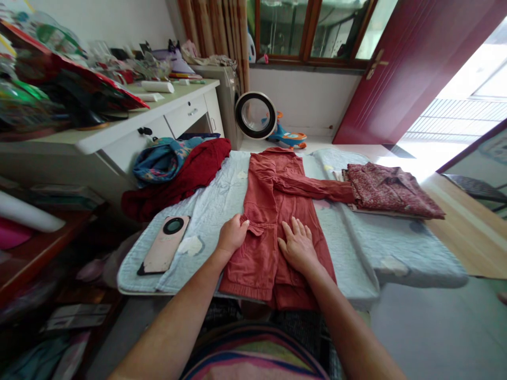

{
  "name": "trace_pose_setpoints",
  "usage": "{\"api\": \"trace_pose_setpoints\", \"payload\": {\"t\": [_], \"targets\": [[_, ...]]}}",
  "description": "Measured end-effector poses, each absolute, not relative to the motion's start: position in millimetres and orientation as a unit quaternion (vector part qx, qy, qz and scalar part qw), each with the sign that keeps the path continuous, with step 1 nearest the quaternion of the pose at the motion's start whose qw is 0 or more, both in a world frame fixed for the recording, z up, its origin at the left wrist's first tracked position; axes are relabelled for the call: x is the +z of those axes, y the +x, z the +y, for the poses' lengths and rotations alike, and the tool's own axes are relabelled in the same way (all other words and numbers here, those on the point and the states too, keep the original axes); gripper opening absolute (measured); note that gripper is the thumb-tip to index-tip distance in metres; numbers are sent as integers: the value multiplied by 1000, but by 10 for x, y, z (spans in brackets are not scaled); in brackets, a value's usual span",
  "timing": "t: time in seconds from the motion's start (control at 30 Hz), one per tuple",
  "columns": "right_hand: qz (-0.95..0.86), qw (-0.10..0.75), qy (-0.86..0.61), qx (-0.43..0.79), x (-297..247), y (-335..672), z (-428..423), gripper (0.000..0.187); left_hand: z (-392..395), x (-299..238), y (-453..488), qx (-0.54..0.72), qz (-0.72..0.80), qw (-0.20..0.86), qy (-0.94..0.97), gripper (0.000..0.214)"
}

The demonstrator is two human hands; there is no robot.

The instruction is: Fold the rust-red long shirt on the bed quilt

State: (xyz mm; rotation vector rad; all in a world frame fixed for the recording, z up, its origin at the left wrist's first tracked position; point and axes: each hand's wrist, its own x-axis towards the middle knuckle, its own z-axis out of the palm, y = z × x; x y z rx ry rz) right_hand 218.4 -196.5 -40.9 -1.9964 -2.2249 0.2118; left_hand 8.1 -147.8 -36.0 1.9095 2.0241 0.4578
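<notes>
A rust-red long-sleeved jacket [259,258] lies spread on a pale blue quilted cloth [222,184], its collar at the far end. One sleeve stretches out to the right, its cuff reaching a stack of folded clothes [392,190]. At the jacket's left edge, near a pocket flap, my left hand [233,233] is closed on the fabric. My right hand [298,244] rests flat on the jacket's middle, fingers spread. A phone [166,245] lies face down to the left of my left hand.
Dark red and blue clothes [178,169] are heaped at the far left of the cloth. Beyond stand a white desk [158,119] with clutter on it and a washing machine with its round door [255,115] open. A blue and orange toy [287,136] is on the floor.
</notes>
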Motion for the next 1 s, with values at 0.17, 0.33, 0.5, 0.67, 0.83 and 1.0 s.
{"api": "trace_pose_setpoints", "payload": {"t": [0.17,0.33,0.5,0.67,0.83,1.0], "targets": [[-740,84,-663,71,-435,2180,-1964,56,-1486,-359,76,160,710,159,667,21],[-697,162,-698,21,-416,2303,-2010,50,-1560,-368,88,191,709,148,663,23],[-644,152,-750,7,-367,2428,-2062,50,-1597,-389,114,197,710,138,662,24],[-673,139,-726,-6,-351,2352,-2052,39,-1601,-400,128,188,711,124,667,25],[-705,102,-701,3,-409,2253,-2013,37,-1621,-367,138,182,714,124,664,25],[-723,87,-685,-11,-429,2251,-2012,38,-1631,-346,148,178,718,126,661,27]]}}
